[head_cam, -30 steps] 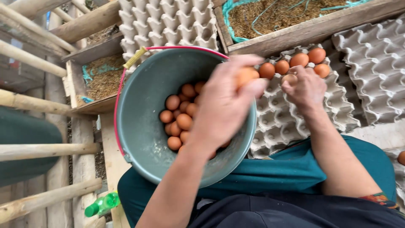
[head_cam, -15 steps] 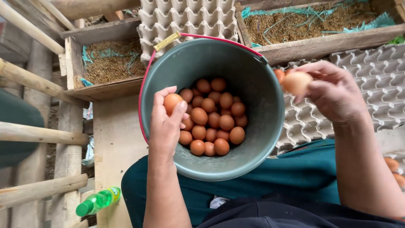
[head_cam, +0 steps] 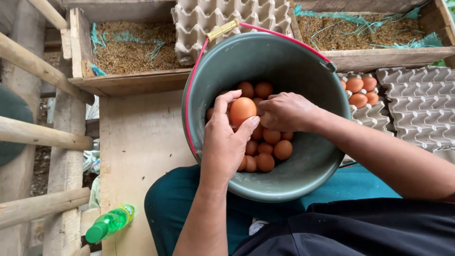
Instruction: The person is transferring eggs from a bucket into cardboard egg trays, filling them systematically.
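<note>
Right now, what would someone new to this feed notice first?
A grey-green bucket with a red handle sits mid-frame on the person's lap, brown eggs piled inside. The left hand lifts one egg above the pile while the right hand reaches in. Grey egg trays lie right, some cups filled.

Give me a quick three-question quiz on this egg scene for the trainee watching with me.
1. True or false: the left hand holds a brown egg above the bucket.
2. Where is the right hand? A) inside the bucket, B) on the green bottle, C) on the egg tray.
3. Fill in: a few eggs already sit in the grey ____ to the right of the bucket.

Key: 1 true; 2 A; 3 egg tray.
</note>
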